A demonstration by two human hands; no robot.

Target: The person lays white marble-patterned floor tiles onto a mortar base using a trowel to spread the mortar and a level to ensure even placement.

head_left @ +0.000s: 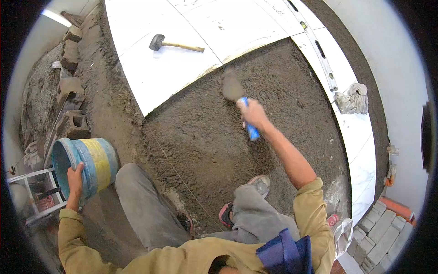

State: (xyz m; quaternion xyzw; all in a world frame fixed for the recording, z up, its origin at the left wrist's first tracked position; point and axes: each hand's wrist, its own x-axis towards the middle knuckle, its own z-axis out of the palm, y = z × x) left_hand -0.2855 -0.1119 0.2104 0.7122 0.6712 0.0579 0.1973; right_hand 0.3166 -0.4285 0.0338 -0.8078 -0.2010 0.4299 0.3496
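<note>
My right hand is wrapped round the blue handle of a trowel, whose blade is blurred over the bed of damp mortar. At the left, my left hand grips the rim of a blue bucket with a yellow band, which is tilted on its side. The bucket's inside is mostly out of sight. A rubber mallet with a wooden handle lies on the white floor tiles beyond the mortar. Across the mortar near my legs runs a thin string.
A spirit level lies on the right-hand tiles, near a crumpled grey cloth or bag. Broken blocks line the left side. Stacked grey pavers stand at the lower right, and a metal frame is behind the bucket.
</note>
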